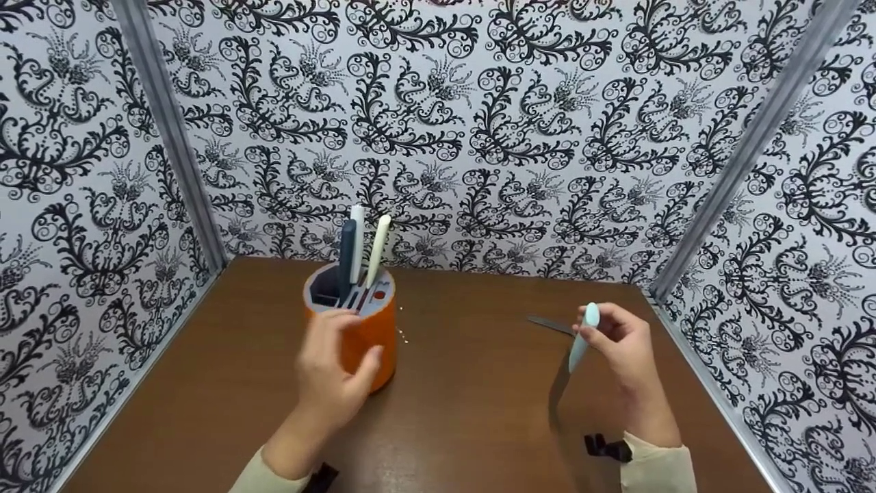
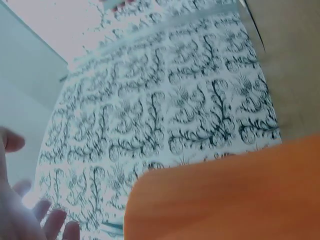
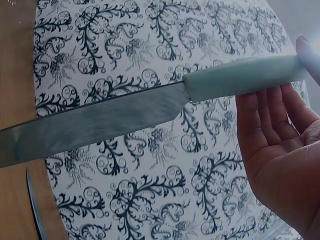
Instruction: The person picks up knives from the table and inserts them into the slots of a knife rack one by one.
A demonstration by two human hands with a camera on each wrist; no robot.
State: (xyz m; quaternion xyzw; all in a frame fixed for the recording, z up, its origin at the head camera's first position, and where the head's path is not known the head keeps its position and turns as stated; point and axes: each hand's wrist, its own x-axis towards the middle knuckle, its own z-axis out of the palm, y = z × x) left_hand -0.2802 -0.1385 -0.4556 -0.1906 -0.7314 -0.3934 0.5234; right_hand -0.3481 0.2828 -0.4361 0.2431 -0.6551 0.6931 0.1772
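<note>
My right hand pinches the mint-green handle of a kitchen knife between thumb and fingers. Its broad blade points down toward the table in the head view. My left hand is beside the orange knife holder, thumb spread and fingers near its front rim, with nothing in its grasp. Upright in the holder's slotted grey top stand a dark blue handle, a white handle and a cream handle. The left wrist view shows mostly the holder's orange side.
On the brown table, a thin grey blade lies just beyond the held knife, its other end hidden behind my right hand. Patterned walls with grey corner strips enclose the table at the back and both sides.
</note>
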